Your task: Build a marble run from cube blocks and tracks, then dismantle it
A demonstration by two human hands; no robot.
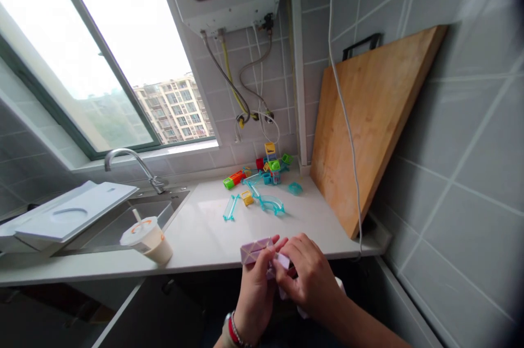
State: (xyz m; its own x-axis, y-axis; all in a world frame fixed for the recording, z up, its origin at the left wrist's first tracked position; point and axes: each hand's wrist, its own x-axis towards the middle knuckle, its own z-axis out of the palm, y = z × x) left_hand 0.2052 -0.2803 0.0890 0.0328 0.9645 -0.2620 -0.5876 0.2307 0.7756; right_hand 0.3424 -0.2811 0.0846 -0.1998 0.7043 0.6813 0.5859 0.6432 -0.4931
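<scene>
Both my hands hold a purple and white segmented twist puzzle [256,250] just in front of the counter's near edge. My left hand [256,293] is wrapped round its lower part, with a watch and red bracelet at the wrist. My right hand [309,274] pinches a white and purple segment of the same puzzle, fingers closed on it. Part of the puzzle is hidden behind my fingers.
On the white counter [204,233] lie turquoise track pieces [266,203] and colourful blocks [270,165] near the wall. A lidded cup with a straw [148,239] stands by the sink [123,222]. A wooden cutting board [368,118] leans on the right wall.
</scene>
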